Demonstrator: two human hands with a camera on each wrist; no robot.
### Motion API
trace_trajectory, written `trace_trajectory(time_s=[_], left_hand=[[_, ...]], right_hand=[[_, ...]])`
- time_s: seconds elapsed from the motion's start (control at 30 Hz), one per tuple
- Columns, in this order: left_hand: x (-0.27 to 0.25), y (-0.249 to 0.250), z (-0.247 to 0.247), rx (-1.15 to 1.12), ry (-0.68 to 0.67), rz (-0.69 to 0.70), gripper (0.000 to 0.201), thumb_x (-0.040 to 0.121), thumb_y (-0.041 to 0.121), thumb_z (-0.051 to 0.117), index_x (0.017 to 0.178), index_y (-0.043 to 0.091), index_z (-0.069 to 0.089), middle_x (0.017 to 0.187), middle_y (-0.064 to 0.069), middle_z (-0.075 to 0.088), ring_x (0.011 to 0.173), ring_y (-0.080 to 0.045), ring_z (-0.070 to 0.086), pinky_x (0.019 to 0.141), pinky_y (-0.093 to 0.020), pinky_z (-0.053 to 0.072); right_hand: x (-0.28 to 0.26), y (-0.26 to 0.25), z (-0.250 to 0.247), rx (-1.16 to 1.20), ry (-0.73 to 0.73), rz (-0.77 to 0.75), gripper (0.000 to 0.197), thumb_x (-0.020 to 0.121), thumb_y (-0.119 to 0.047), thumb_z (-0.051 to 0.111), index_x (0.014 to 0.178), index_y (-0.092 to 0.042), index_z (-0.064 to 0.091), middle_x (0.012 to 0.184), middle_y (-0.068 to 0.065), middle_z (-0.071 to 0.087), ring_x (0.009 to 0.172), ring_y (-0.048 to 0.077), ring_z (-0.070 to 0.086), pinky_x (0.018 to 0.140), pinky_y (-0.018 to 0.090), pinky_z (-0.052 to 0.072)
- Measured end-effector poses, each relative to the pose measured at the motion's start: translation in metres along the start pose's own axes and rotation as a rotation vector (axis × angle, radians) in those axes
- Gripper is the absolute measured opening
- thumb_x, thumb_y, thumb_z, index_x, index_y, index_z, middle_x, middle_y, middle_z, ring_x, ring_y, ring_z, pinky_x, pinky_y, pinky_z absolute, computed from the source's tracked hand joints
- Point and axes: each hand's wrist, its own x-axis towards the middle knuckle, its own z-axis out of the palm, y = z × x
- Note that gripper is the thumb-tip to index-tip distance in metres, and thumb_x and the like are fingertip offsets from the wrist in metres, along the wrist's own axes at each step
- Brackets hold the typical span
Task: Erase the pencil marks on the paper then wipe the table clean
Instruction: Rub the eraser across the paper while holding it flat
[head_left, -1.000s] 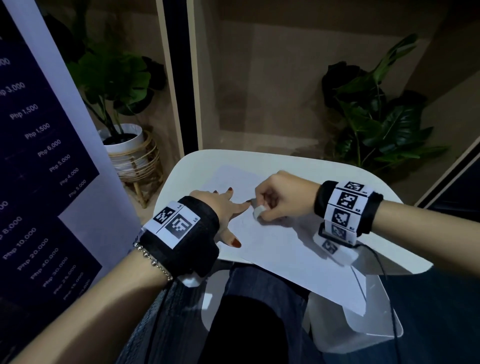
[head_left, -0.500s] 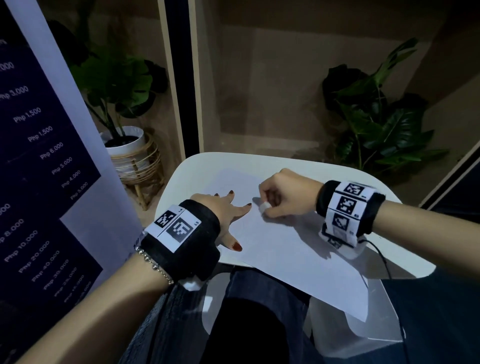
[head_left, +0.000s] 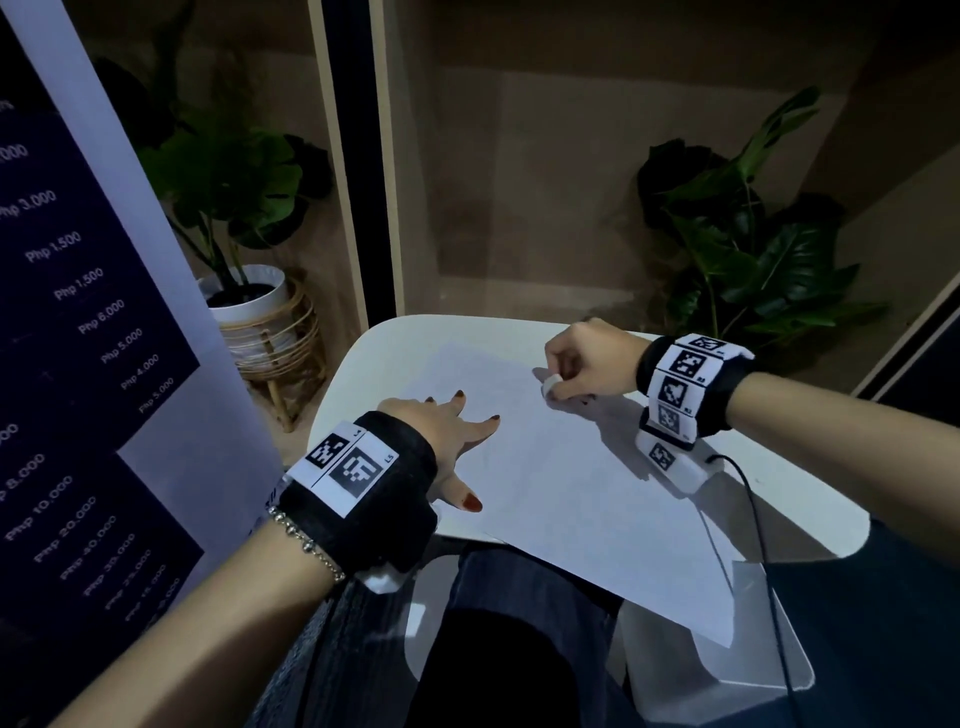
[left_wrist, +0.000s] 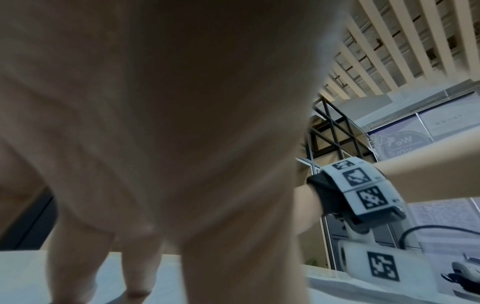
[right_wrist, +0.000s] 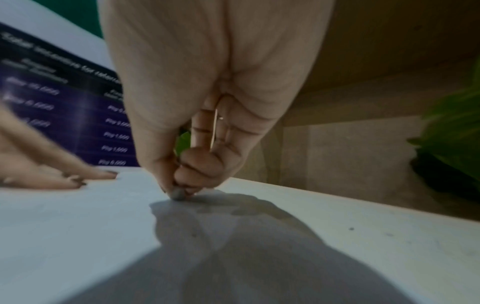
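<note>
Currently erasing: right hand (head_left: 584, 364) pinches the eraser (head_left: 550, 385) against the paper (head_left: 571, 483); left hand (head_left: 441, 436) (fingers flat) steadies it beside. Next, wiping the table (head_left: 779, 499).

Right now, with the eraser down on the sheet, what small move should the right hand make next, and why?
Probably another short rubbing stroke in place: the right hand pinches the eraser against the paper, and the left hand lies flat, pinning the sheet.

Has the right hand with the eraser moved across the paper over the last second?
Yes. The right hand and eraser moved away from the left hand, toward the paper's far right edge.
</note>
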Motion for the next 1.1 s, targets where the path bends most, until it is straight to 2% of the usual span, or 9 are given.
trace_trajectory(time_s=[0.2,0.3,0.4,0.57,0.67,0.73,0.8,0.97,1.1], left_hand=[[0.001,0.000,0.001,0.014,0.006,-0.003,0.099,0.085,0.066,0.057,0.152,0.043,-0.012,0.164,-0.001,-0.015,0.150,-0.030,0.012,0.110,-0.047,0.036],[0.004,-0.001,0.000,0.015,-0.012,0.004,0.102,0.084,0.066,0.058,0.152,0.042,-0.013,0.164,-0.002,-0.016,0.150,-0.032,0.011,0.111,-0.050,0.035],[0.003,-0.001,0.000,0.014,-0.010,0.002,0.101,0.084,0.065,0.059,0.153,0.042,-0.013,0.164,-0.002,-0.015,0.150,-0.032,0.011,0.112,-0.049,0.035],[0.003,-0.002,0.000,0.003,-0.012,0.002,0.101,0.084,0.065,0.059,0.153,0.043,-0.012,0.163,-0.001,-0.016,0.150,-0.031,0.010,0.111,-0.047,0.034],[0.003,0.000,0.000,0.010,-0.013,-0.005,0.101,0.084,0.065,0.058,0.153,0.042,-0.013,0.163,-0.002,-0.016,0.150,-0.033,0.011,0.110,-0.048,0.034],[0.002,0.002,-0.001,0.014,-0.010,-0.007,0.101,0.085,0.065,0.058,0.153,0.042,-0.013,0.164,-0.002,-0.016,0.150,-0.034,0.011,0.111,-0.049,0.034],[0.001,0.002,-0.001,0.019,-0.009,-0.008,0.100,0.085,0.064,0.057,0.153,0.042,-0.013,0.164,-0.002,-0.016,0.150,-0.034,0.011,0.112,-0.049,0.033],[-0.001,0.000,-0.001,0.017,-0.010,-0.006,0.100,0.085,0.064,0.059,0.152,0.044,-0.012,0.163,-0.001,-0.016,0.150,-0.031,0.011,0.110,-0.046,0.036],[-0.004,0.003,-0.004,0.020,-0.012,-0.009,0.100,0.086,0.062,0.059,0.153,0.042,-0.012,0.164,-0.002,-0.015,0.149,-0.034,0.014,0.110,-0.047,0.036]], right_hand=[[-0.010,-0.025,0.013,0.177,-0.209,-0.083,0.013,0.078,-0.017,0.078,0.076,-0.011,0.066,0.065,-0.004,0.066,0.056,0.004,0.054,0.062,0.021,0.047],[0.000,-0.014,0.009,0.119,-0.083,-0.030,0.016,0.077,-0.019,0.078,0.071,-0.016,0.064,0.065,-0.002,0.067,0.055,0.006,0.055,0.062,0.026,0.045],[0.005,-0.006,0.006,0.049,0.018,0.014,0.016,0.078,-0.017,0.074,0.069,-0.016,0.061,0.062,-0.002,0.066,0.053,0.004,0.054,0.061,0.023,0.040],[-0.002,-0.012,0.011,0.256,-0.249,-0.055,0.013,0.078,-0.013,0.077,0.078,-0.007,0.066,0.072,0.009,0.071,0.060,0.014,0.063,0.062,0.026,0.051],[0.006,-0.002,0.007,0.156,-0.115,-0.013,0.011,0.078,-0.018,0.078,0.076,-0.014,0.067,0.068,0.001,0.070,0.060,0.008,0.060,0.068,0.030,0.051],[0.010,-0.001,0.007,0.074,0.014,0.015,0.014,0.079,-0.018,0.076,0.071,-0.016,0.064,0.061,-0.006,0.065,0.057,0.004,0.055,0.065,0.027,0.045],[0.008,-0.008,0.008,0.046,0.047,0.015,0.014,0.079,-0.018,0.074,0.071,-0.016,0.063,0.060,-0.007,0.062,0.056,0.003,0.053,0.063,0.023,0.040],[-0.005,-0.028,0.007,0.223,-0.268,-0.077,0.014,0.079,-0.012,0.077,0.078,-0.005,0.065,0.065,0.002,0.068,0.054,0.008,0.060,0.057,0.018,0.048],[0.013,-0.002,0.000,-0.018,-0.050,0.044,0.015,0.078,-0.019,0.077,0.077,-0.009,0.066,0.066,0.000,0.066,0.060,0.012,0.058,0.061,0.024,0.044]])
